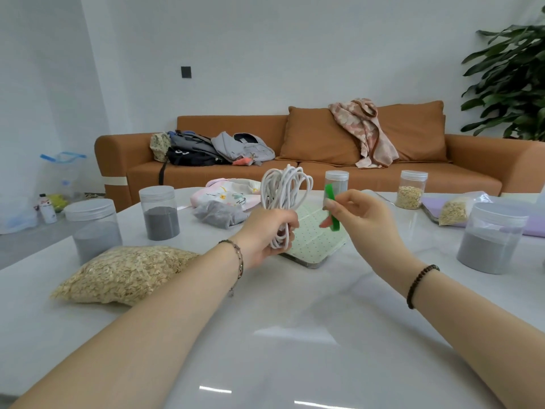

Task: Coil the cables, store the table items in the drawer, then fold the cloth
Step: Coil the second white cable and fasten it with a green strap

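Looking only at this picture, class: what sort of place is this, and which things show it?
Most likely a home living room: an orange sofa strewn with clothes, a large leafy plant, and a white table in front.

White glossy table (289, 343). Front left: oat bag (124, 273), lying flat. Behind it: near jar (93, 228) and far jar (159, 212), upright, lidded, part-filled with grey powder. Mid-table: grey bag (219, 216) touching cloth (227, 193); just beside them, dotted pad (312, 243). Farther back: slim jar (336, 180) and oat jar (411, 188). Right side: purple tray (535, 230), with big jar (492, 237) of grey powder in front.
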{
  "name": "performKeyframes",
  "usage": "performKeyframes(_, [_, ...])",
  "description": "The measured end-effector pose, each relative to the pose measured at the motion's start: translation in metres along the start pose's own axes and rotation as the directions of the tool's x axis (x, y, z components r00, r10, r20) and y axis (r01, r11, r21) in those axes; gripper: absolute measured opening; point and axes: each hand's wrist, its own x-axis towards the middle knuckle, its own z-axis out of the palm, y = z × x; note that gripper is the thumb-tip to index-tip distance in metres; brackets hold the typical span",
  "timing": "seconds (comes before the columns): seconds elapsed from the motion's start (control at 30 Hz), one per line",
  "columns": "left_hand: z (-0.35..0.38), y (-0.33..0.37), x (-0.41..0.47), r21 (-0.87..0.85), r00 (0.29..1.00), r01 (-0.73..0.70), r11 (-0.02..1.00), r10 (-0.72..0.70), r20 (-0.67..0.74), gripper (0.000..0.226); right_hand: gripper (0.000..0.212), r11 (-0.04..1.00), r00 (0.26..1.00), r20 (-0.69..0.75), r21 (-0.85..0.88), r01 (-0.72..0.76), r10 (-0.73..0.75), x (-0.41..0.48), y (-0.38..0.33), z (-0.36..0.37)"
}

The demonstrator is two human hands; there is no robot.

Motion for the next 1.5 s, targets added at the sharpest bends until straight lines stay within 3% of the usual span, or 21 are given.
performKeyframes(0.1, [0.003, -0.003, 0.000, -0.048, 1.000, 0.017, 0.999, -0.017, -0.001, 0.012, 0.024, 1.000, 0.999, -0.041, -0.009, 0.029, -0.029, 0.000, -0.004, 0.001])
performKeyframes(0.2, [0.005, -0.004, 0.000, -0.082, 0.999, 0.036, 0.996, -0.036, 0.012, 0.015, 0.018, 0.987, 1.000, -0.015, 0.161, 0.006, -0.004, 0.000, -0.006, 0.001])
performKeyframes(0.27, [0.005, -0.003, 0.000, -0.087, 0.999, 0.046, 0.995, -0.044, 0.020, 0.016, 0.008, 0.988, 1.000, 0.017, 0.152, 0.010, -0.013, 0.001, -0.006, -0.001])
performKeyframes(0.33, [0.007, -0.003, 0.000, -0.092, 0.999, 0.049, 0.995, -0.049, 0.004, 0.014, 0.023, 0.988, 0.998, 0.066, 0.157, 0.002, -0.013, 0.001, -0.006, -0.003])
performKeyframes(0.6, [0.006, -0.005, 0.002, -0.126, 0.998, 0.003, 0.992, -0.012, -0.066, 0.016, 0.017, 0.951, 0.996, 0.047, 0.297, -0.092, 0.082, 0.003, -0.010, -0.009])
performKeyframes(1.03, [0.003, -0.006, 0.001, -0.149, 0.997, 0.015, 0.989, -0.026, -0.071, 0.015, 0.018, 0.945, 0.987, 0.071, 0.285, -0.160, 0.145, 0.000, -0.018, -0.011])
performKeyframes(1.4, [0.007, -0.006, -0.005, -0.105, 0.999, 0.030, 0.994, -0.033, -0.030, 0.013, 0.011, 0.960, 0.995, 0.055, 0.261, -0.098, 0.087, 0.000, -0.016, -0.010])
performKeyframes(1.5, [0.010, -0.007, -0.005, -0.095, 0.999, 0.021, 0.995, -0.024, -0.027, 0.014, 0.012, 0.979, 0.995, 0.059, 0.181, -0.095, 0.086, -0.003, -0.019, -0.011])
